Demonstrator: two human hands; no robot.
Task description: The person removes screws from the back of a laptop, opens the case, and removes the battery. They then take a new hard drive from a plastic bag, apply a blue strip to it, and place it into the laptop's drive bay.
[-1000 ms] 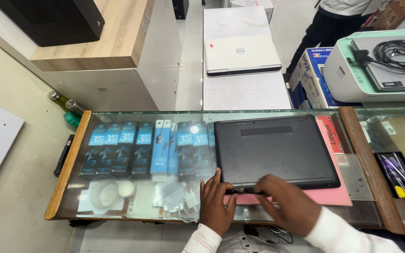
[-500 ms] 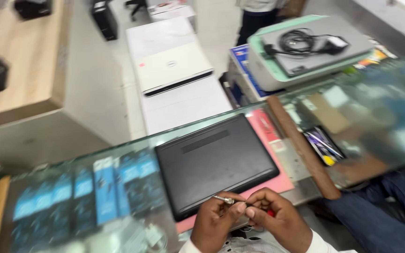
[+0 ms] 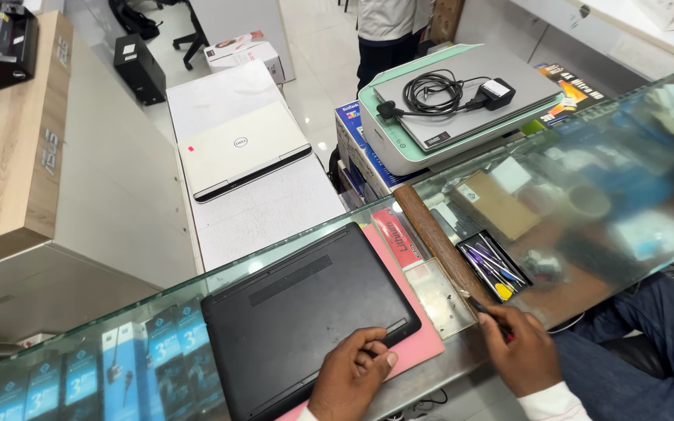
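Fingers of my left hand (image 3: 350, 376) lie spread flat on the near edge of the black laptop (image 3: 306, 318), which rests bottom-up on a pink mat (image 3: 419, 347) atop the glass counter (image 3: 587, 187). My right hand (image 3: 518, 351) is curled around a thin dark tool (image 3: 480, 309), by the wooden divider (image 3: 438, 242).

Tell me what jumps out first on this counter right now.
A black laptop lies upside down on a pink mat on the glass counter, the left hand resting on its near edge. The right hand grips a small tool beside a tray of pens.
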